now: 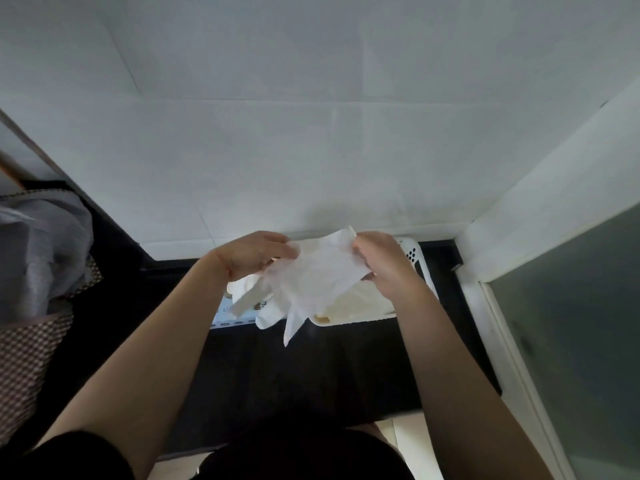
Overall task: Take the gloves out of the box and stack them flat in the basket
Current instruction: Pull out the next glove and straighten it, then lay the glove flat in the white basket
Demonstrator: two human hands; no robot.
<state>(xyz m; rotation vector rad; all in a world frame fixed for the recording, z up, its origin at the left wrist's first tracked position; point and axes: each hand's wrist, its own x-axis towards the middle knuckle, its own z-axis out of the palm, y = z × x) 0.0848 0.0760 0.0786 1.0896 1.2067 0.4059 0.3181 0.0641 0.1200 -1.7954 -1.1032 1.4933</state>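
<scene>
Both hands' fingers (360, 249) pinch thin, crinkled glove (311, 282).

The person wears a black short-sleeved top, with one dark sleeve (79, 455) ending high up on the left arm, so both long forearms are bare down to the left hand (251, 254) and the right hand (386, 263), which are bare too.

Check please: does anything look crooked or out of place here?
Nothing looks damaged or spilled. The glove is crumpled, held above the basket by the left hand and right hand, not yet flat.
</scene>
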